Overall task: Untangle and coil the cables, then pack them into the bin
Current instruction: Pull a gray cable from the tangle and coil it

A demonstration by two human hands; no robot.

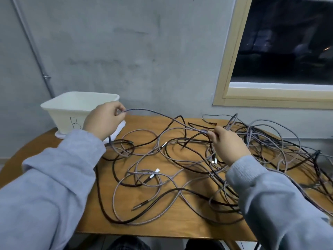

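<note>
A tangle of grey braided and black cables (198,170) sprawls over the wooden table (147,221), densest at the right. One grey braided cable (158,115) is raised off the table and stretched between my hands. My left hand (103,121) pinches it in front of the white bin (72,109), and the cable's tail hangs down below that hand. My right hand (228,145) pinches the same cable above the middle of the tangle. The bin stands at the table's back left, marked with a letter B; its inside is hidden from here.
Under the bin lies its white lid (119,129). A grey concrete wall rises right behind the table, with a pipe (36,56) at the left and a framed window (281,51) at the right. USB plugs (155,173) lie among the cables.
</note>
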